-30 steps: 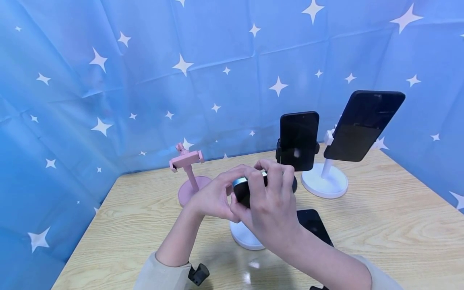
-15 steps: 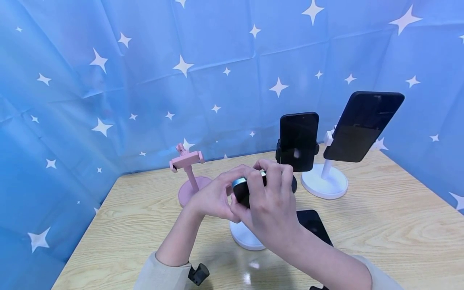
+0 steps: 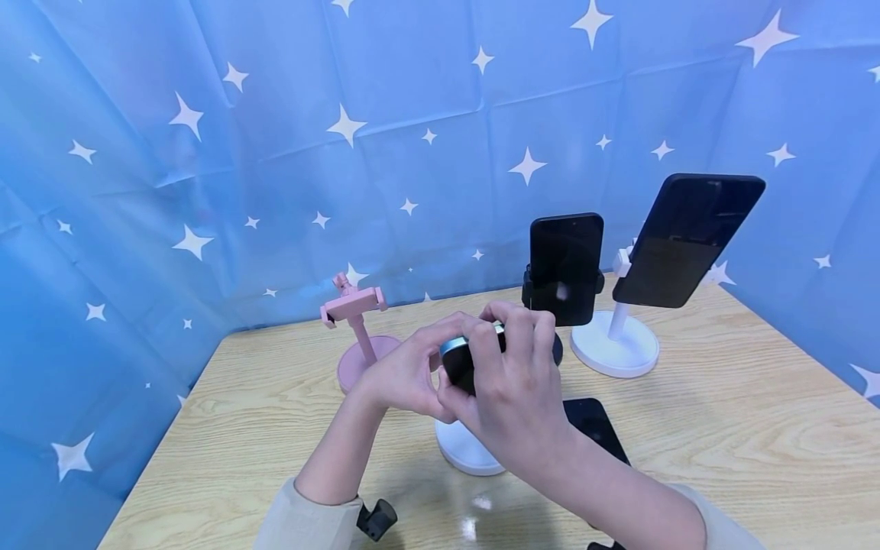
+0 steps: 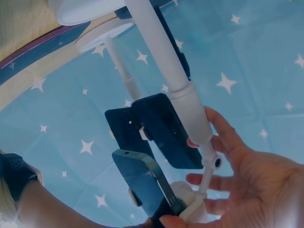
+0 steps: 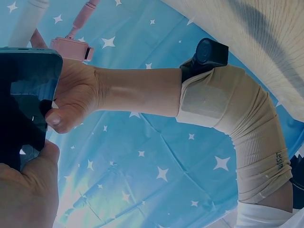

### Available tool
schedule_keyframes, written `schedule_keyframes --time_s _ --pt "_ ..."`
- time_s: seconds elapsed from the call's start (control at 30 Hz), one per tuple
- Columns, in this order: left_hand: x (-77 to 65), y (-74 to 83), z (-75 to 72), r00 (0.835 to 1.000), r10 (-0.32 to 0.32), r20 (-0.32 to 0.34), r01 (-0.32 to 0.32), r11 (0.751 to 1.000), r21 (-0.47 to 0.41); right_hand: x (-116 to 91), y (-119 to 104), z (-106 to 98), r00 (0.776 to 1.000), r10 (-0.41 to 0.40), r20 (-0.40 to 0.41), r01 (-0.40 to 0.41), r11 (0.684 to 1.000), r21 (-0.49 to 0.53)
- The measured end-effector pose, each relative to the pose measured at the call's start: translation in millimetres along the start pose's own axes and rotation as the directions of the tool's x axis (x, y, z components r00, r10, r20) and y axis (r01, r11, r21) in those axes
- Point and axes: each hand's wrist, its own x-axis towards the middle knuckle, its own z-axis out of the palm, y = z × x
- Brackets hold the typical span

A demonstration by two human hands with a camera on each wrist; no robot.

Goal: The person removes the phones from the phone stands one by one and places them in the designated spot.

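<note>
Both hands meet at a white phone stand, whose round base [image 3: 467, 449] shows below them and whose post [image 4: 159, 47] appears upside down in the left wrist view. A dark phone [image 3: 459, 370] with a light blue metal edge sits at the stand's white clamp [image 4: 194, 209]. My left hand [image 3: 406, 374] holds the clamp from behind, its fingers around the back and its thumb by the phone's edge. My right hand [image 3: 519, 397] grips the phone from the other side, its thumb [image 5: 45, 164] along the near edge. In the head view the right hand covers most of the phone.
A pink phone stand [image 3: 354, 305] with a bare clamp stands to the left. Behind on the right are a black phone [image 3: 565, 267] on a black stand and a larger device [image 3: 687, 241] on a white stand. Another phone [image 3: 594, 425] lies flat beneath the right forearm.
</note>
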Motion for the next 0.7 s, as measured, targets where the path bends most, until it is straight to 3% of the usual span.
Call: schedule_keyframes --time_s 0.7 --pt "0.7 -0.6 0.0 1.000 -0.006 -0.005 0.006 1.000 -0.004 0.5 0.9 -0.6 0.999 0.009 0.046 -0.009 1.000 0.010"
